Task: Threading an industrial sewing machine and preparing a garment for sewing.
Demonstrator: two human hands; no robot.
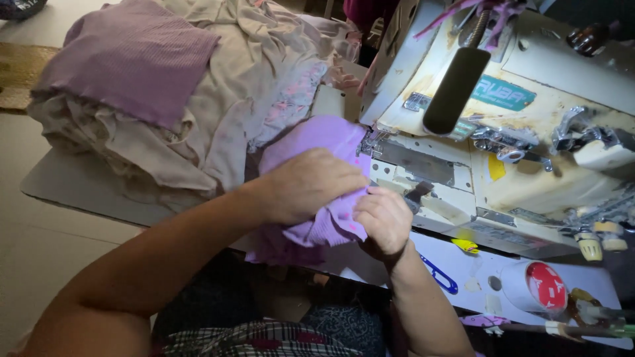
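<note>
While my two hands meet at the front of the sewing machine (503, 132), both are closed on one piece of lilac ribbed cloth (324, 142). My left hand (307, 185) lies on top of it, fingers curled down over the bunched fabric and pressing it toward the machine bed; the fingertips are tucked into the folds, so I cannot tell how tightly they pinch. My right hand (383, 221) is drawn almost into a fist, thumb and fingers nipping the cloth's near edge just in front of the machine's metal plate. The two hands nearly touch, with a fold of the cloth between them.

The cloth runs from under my hands up to the needle area, and its lower part hangs over the table edge toward my lap.

Further out I count one sewing machine, cream and worn, with one dark lever (456, 82) slanting across its top. To my left sits one big heap of pale garments (218, 99), with one folded purple piece (129, 59) lying on top. On the white table (73, 185) to my right are one blue-handled snipper (440, 274), one small yellow thing (465, 245) and one white cup with a red lid (536, 285).
</note>
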